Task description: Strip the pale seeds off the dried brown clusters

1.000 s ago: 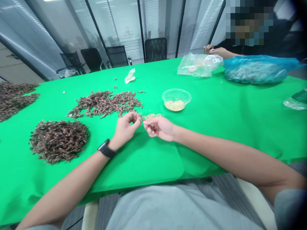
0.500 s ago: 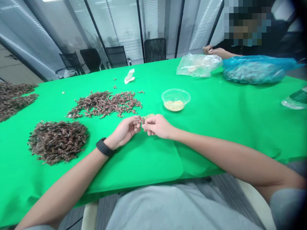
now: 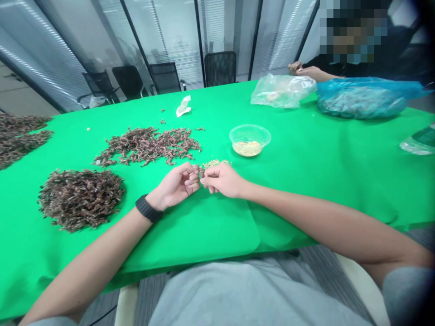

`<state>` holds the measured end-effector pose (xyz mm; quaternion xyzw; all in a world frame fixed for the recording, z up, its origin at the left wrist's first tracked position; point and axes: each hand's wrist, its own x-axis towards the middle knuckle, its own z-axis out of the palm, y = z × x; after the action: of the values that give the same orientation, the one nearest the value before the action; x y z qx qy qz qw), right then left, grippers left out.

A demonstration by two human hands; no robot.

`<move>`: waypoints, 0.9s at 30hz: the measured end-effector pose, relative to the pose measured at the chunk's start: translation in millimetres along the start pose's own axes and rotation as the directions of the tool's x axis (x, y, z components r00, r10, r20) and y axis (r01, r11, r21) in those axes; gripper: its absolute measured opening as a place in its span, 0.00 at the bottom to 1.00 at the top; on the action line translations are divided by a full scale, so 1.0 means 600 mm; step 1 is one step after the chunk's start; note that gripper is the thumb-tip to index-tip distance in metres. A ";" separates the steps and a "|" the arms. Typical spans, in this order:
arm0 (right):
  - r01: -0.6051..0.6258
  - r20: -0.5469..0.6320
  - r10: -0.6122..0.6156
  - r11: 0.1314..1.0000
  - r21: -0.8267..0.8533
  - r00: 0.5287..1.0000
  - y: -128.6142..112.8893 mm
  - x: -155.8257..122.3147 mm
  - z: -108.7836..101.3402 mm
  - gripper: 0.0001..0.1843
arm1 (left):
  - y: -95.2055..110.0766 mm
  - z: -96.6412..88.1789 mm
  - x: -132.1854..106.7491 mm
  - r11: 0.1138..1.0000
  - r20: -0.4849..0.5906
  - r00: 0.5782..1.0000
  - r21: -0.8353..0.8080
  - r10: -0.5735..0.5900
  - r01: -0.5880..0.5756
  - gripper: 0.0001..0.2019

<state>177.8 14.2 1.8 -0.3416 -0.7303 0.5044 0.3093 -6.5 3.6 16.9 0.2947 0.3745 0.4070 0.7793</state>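
Observation:
My left hand, a black band on its wrist, is closed with thumb and forefinger pinching one end of a small brown twisted piece. The fingertips of my right hand are pressed together on the same piece from the other side. Just beyond the fingers lies a little heap of pale yellow grains, partly covered by my right hand. A clear plastic bowl with similar grains at its bottom stands behind it. Loose brown pieces are spread out beyond my left hand.
A dense brown pile sits at left, with more brown pieces at the far left edge. Crumpled white paper, a clear bag, a blue bag and a bottle lie on the green cloth. A person's hand shows behind the bags.
Both hands stay nearly in place, still pinching. The small brown piece between the fingertips is turned a little and shows more clearly. The whole view has shifted slightly.

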 end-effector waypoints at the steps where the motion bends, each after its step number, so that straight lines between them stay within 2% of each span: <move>1: -0.014 0.003 0.014 1.000 0.028 1.000 0.000 0.000 0.001 0.16 | -0.001 0.001 0.000 1.000 -0.010 1.000 0.026 0.009 -0.009 0.10; 7: -0.135 0.056 0.126 0.968 0.210 0.990 -0.001 0.001 0.002 0.14 | -0.008 0.000 0.001 0.972 -0.082 0.987 0.202 0.137 -0.118 0.07; 11: -0.276 0.147 0.236 0.871 0.406 0.961 -0.002 0.003 0.002 0.13 | -0.016 -0.001 0.004 0.893 -0.065 0.953 0.375 0.294 -0.250 0.07; 13: -0.305 0.170 0.255 0.830 0.467 0.952 -0.002 0.004 0.002 0.13 | -0.019 -0.001 0.005 0.859 -0.057 0.937 0.422 0.344 -0.290 0.06; 15: -0.302 0.157 0.258 0.830 0.469 0.953 -0.003 0.004 0.001 0.13 | -0.021 -0.002 0.006 0.864 -0.051 0.939 0.412 0.340 -0.290 0.06; 20: -0.254 0.091 0.238 0.899 0.356 0.967 -0.005 0.004 0.001 0.13 | -0.020 -0.007 0.009 0.916 -0.040 0.965 0.329 0.258 -0.231 0.09; 23: -0.256 0.082 0.242 0.907 0.335 0.967 -0.007 0.003 0.003 0.13 | -0.019 -0.007 0.008 0.894 -0.047 0.955 0.369 0.292 -0.255 0.08; 27: -0.296 0.110 0.276 0.854 0.429 0.955 -0.007 0.002 0.006 0.13 | -0.022 -0.007 0.008 0.842 -0.061 0.933 0.455 0.354 -0.290 0.08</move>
<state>173.3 12.3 4.9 -0.3560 -0.5449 0.7041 0.2838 -2.6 1.8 2.5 0.4915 0.4562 0.4573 0.5841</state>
